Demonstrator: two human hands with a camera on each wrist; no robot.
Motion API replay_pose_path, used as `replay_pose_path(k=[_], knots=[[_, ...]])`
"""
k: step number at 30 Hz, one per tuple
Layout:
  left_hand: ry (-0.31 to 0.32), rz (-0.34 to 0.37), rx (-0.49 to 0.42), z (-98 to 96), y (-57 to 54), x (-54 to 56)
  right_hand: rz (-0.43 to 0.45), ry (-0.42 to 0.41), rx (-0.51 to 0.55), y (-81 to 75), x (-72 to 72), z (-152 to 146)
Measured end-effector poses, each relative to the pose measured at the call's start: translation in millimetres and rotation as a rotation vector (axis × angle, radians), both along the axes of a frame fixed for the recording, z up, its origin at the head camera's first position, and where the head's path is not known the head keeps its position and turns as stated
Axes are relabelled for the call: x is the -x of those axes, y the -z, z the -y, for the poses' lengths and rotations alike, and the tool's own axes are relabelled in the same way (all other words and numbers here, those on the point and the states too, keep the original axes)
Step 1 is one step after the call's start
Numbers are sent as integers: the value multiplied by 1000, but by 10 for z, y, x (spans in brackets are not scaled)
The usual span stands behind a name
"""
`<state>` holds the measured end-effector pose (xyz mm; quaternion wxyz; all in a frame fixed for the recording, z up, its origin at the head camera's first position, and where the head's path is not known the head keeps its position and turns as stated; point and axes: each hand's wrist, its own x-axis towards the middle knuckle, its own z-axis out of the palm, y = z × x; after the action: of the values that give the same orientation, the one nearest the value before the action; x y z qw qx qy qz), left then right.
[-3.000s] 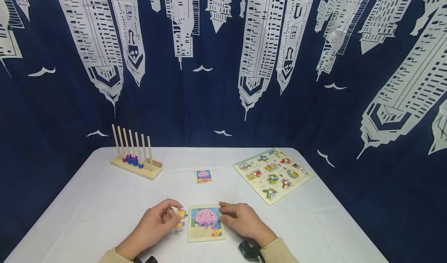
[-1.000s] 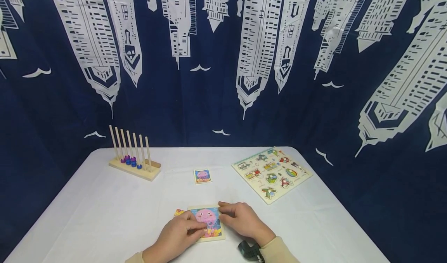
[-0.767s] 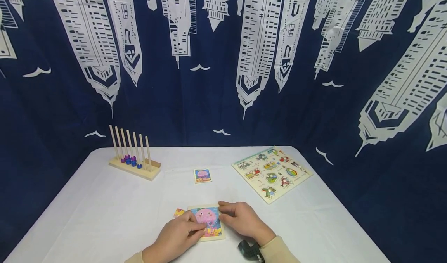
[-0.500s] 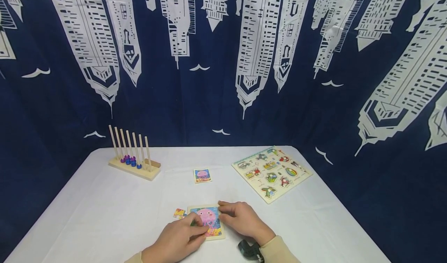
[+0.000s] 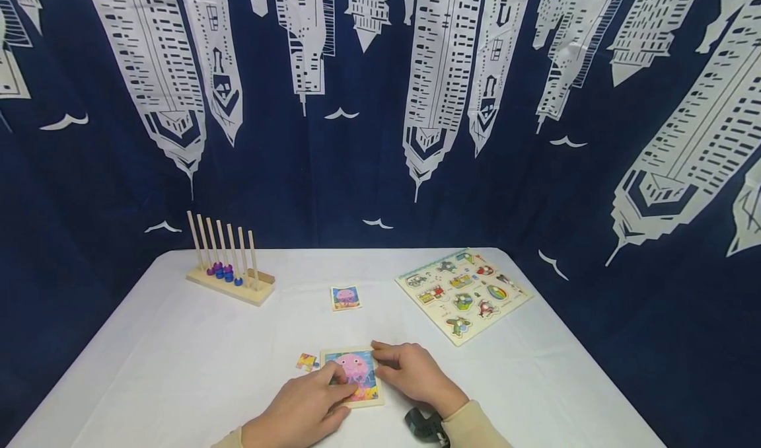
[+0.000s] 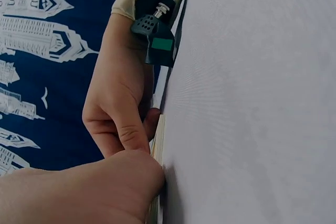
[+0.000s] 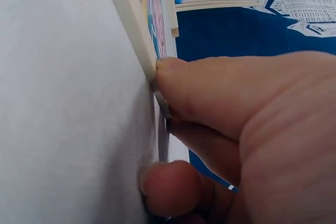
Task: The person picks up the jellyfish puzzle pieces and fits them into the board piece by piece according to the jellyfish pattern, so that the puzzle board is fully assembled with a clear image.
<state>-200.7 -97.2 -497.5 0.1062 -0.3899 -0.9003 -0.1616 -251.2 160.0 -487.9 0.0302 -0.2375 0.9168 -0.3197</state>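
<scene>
A small jigsaw puzzle with a pink jellyfish picture (image 5: 364, 363) lies in a pale wooden frame at the table's near middle. My left hand (image 5: 303, 402) reaches over its lower left part, fingertips pressing on the picture; the thumb stands apart from them near the lower edge. What lies under this hand is hidden. At the frame's right side my right hand (image 5: 416, 375) holds the edge and upper corner with thumb and finger. In the right wrist view the thumb (image 7: 184, 85) touches the frame's edge (image 7: 128, 19). Beside the frame's left edge lies a loose yellow and pink jigsaw piece (image 5: 306, 361).
A small jellyfish picture card (image 5: 345, 298) lies farther back. At the back left stands a wooden peg rack (image 5: 238, 292) with purple and blue beads. A wooden picture puzzle board (image 5: 464, 296) lies at the right on the white-covered table (image 5: 166, 369).
My left hand has moved right from the loose pieces onto the puzzle, then shifted slightly, its thumb parting from the fingers. The picture's lower part has filled in. My right hand stays put.
</scene>
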Motion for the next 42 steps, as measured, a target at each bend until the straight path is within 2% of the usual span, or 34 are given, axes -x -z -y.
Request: replay_pose_path(k=[2, 4, 6, 8, 10, 12, 14, 17, 21, 23, 31, 38, 42], knots=[[-8, 4, -4, 12, -4, -1, -4, 1, -3, 5, 1, 5], [-70, 8, -62, 42, -12, 5, 0, -1, -2, 11, 0, 9], [-196, 10, -140, 103, -34, 29, 6, -7, -2, 16, -3, 12], [-357, 26, -218, 191, -71, 68, 11, -11, -3, 16, -6, 12], [-502, 55, -252, 297, -101, 122, 10, -11, -5, 13, -9, 9], [-571, 110, -259, 395, -111, 163, 3, -9, -9, 4, -14, 4], [-577, 154, -248, 462, -95, 199, -4, -6, -13, -6, -17, -2], [-519, 191, -243, 507, -54, 233, -6, -8, -11, -20, -20, -7], [-460, 201, -235, 504, -13, 264, 0, -10, -8, -33, -16, -8], [-451, 202, -231, 496, -6, 270, 2, -7, -7, -37, -17, -8], [-483, 161, -236, 484, -20, 269, 0, 3, 3, -29, -30, -1], [-508, 201, -307, 478, -50, 260, -9, -1, 1, -20, -21, 3], [-505, 188, -324, 495, -53, 253, -1, -1, 2, -22, -28, 1]])
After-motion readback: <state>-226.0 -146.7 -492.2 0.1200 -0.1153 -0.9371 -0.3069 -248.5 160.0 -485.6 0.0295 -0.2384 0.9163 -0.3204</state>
